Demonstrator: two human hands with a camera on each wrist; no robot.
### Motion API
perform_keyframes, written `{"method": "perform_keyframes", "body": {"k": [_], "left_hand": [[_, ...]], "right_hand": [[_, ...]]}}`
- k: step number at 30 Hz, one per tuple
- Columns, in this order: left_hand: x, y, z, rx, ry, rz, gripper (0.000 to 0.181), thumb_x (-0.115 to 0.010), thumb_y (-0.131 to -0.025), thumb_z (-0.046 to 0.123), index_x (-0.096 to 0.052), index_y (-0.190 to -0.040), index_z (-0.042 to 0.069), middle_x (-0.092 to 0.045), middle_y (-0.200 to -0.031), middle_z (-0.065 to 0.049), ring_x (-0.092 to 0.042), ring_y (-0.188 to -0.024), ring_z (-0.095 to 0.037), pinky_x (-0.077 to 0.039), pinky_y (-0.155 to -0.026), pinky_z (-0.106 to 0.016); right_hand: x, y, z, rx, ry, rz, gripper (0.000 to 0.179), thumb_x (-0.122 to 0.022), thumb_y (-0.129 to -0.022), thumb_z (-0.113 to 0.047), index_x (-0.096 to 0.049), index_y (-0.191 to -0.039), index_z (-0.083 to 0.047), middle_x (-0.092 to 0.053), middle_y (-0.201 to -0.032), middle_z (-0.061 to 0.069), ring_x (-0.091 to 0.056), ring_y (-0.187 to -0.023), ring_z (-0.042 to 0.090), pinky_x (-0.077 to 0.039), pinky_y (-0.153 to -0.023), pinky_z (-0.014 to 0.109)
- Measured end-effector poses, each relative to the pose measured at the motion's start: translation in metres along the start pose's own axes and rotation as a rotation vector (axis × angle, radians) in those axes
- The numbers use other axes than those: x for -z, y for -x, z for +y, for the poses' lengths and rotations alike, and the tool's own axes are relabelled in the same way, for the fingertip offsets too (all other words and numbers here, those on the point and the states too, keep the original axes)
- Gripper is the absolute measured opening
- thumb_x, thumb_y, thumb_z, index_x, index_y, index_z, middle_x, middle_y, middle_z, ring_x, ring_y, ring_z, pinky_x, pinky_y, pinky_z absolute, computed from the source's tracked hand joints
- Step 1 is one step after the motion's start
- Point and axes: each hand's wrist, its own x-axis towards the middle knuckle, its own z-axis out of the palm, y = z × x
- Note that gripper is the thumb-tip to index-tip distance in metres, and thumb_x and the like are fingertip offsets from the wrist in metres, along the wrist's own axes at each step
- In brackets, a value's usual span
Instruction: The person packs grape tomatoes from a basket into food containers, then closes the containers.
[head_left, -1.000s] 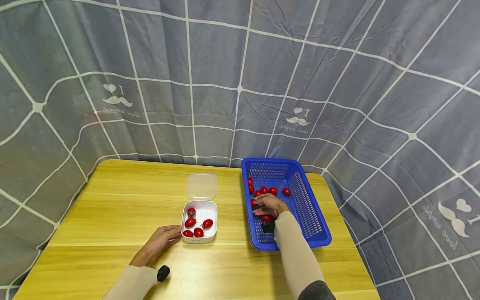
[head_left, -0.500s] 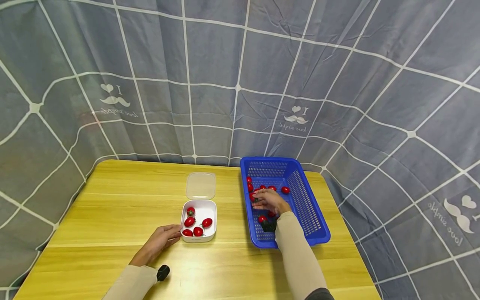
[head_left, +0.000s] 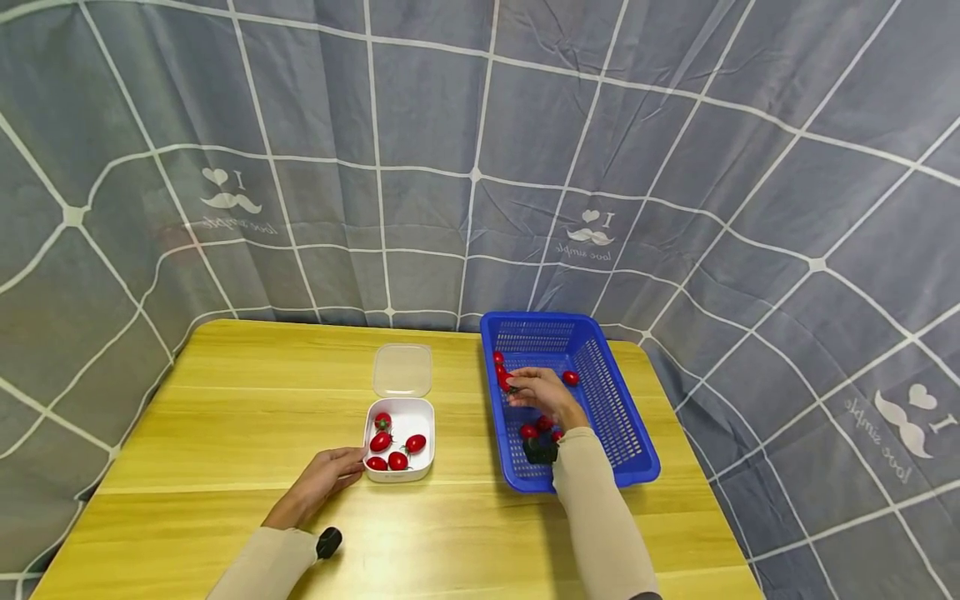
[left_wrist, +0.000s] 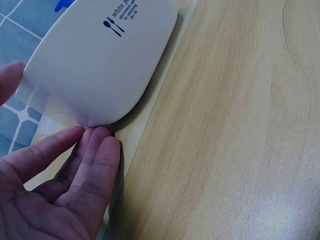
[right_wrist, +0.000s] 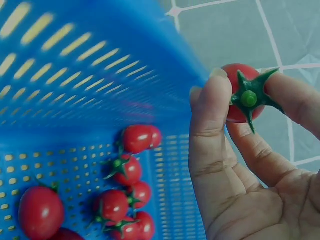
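My right hand (head_left: 543, 393) pinches a cherry tomato (right_wrist: 237, 75) between thumb and fingertips, its green star-shaped calyx facing the wrist camera. The hand is over the blue plastic basket (head_left: 615, 408), where several more cherry tomatoes (right_wrist: 112, 205) lie on the perforated floor. My left hand (head_left: 324, 481) rests beside a small white box (left_wrist: 100, 65), the extended fingertips touching its lower side and the thumb near its rim. Several red tomatoes (head_left: 416, 444) with green stems sit inside that box.
A translucent lid (head_left: 402, 371) lies flat on the wooden table (head_left: 262, 400) just behind the white box. Grey checked curtain (head_left: 420, 208) hangs close along the table's back and right side. The basket stands near the back right edge.
My right hand has risen and moved slightly away from me within the basket, with a tomato now showing between its fingertips. The left hand keeps its place at the white box.
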Motion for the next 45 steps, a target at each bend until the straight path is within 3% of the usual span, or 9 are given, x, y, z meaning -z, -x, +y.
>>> {"method": "perform_keyframes", "body": {"k": [11,16,21,29,35,45], "left_hand": [[0.001,0.0,-0.001,0.017,-0.003,0.017,0.058,-0.053,-0.1,0.026,-0.041,-0.132,-0.02,-0.045,-0.137,-0.031,-0.051,-0.121,-0.033,-0.043,-0.105,-0.041],[0.0,0.0,0.0,0.013,-0.002,0.013,0.059,-0.052,-0.1,0.027,-0.04,-0.133,-0.02,-0.043,-0.138,-0.032,-0.049,-0.123,-0.036,-0.042,-0.106,-0.042],[0.0,-0.001,0.001,0.005,-0.005,0.011,0.059,-0.052,-0.101,0.027,-0.039,-0.133,-0.021,-0.042,-0.138,-0.033,-0.048,-0.124,-0.037,-0.043,-0.105,-0.041],[0.0,-0.001,0.001,0.0,-0.01,0.012,0.059,-0.052,-0.101,0.028,-0.04,-0.132,-0.02,-0.044,-0.137,-0.032,-0.049,-0.123,-0.035,-0.044,-0.105,-0.04],[0.0,0.0,0.001,0.005,-0.008,0.013,0.058,-0.052,-0.101,0.027,-0.04,-0.133,-0.02,-0.043,-0.138,-0.032,-0.049,-0.123,-0.036,-0.043,-0.105,-0.041],[-0.001,0.001,0.001,0.001,-0.012,0.01,0.059,-0.052,-0.101,0.027,-0.04,-0.132,-0.02,-0.043,-0.138,-0.033,-0.049,-0.124,-0.037,-0.043,-0.105,-0.042]], "right_hand": [[-0.023,0.011,-0.013,0.091,0.018,-0.033,0.03,-0.06,-0.091,0.0,-0.053,-0.117,0.014,-0.068,-0.082,0.008,-0.067,-0.068,0.018,-0.061,-0.069,0.031],[-0.037,0.012,-0.015,0.097,0.013,-0.067,0.03,-0.062,-0.089,0.001,-0.055,-0.116,0.013,-0.068,-0.085,0.012,-0.069,-0.069,0.022,-0.06,-0.075,0.039],[-0.052,0.011,-0.012,0.089,0.031,-0.106,0.03,-0.062,-0.087,0.003,-0.055,-0.115,0.012,-0.068,-0.087,0.013,-0.068,-0.068,0.02,-0.06,-0.075,0.039],[-0.076,0.005,0.0,0.079,0.062,-0.181,0.03,-0.064,-0.087,0.006,-0.057,-0.116,0.011,-0.068,-0.088,0.011,-0.068,-0.07,0.021,-0.052,-0.085,0.054],[-0.094,0.002,0.016,0.075,0.112,-0.237,0.032,-0.065,-0.086,0.006,-0.059,-0.116,0.012,-0.066,-0.083,0.009,-0.066,-0.067,0.018,-0.057,-0.079,0.049],[-0.116,0.003,0.036,0.04,0.161,-0.261,0.03,-0.068,-0.084,0.006,-0.062,-0.112,0.01,-0.066,-0.083,0.01,-0.066,-0.069,0.018,-0.06,-0.074,0.046]]}}
